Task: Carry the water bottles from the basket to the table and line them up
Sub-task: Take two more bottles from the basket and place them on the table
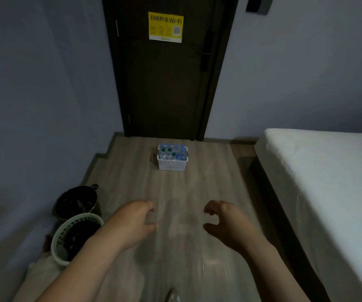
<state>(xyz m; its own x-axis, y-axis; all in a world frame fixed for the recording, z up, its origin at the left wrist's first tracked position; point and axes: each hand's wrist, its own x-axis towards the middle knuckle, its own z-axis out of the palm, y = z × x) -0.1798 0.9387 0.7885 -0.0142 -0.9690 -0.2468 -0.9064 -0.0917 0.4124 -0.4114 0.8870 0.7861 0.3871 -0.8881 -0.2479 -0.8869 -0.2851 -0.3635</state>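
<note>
A white plastic basket stands on the wooden floor in front of a dark door. Several water bottles with blue and green caps stand upright inside it. My left hand and my right hand hover in front of me, well short of the basket, fingers loosely curled and holding nothing. No table is in view.
A dark closed door with a yellow Wi-Fi sign lies behind the basket. A white bed fills the right side. A black bin and a pale perforated bin stand by the left wall.
</note>
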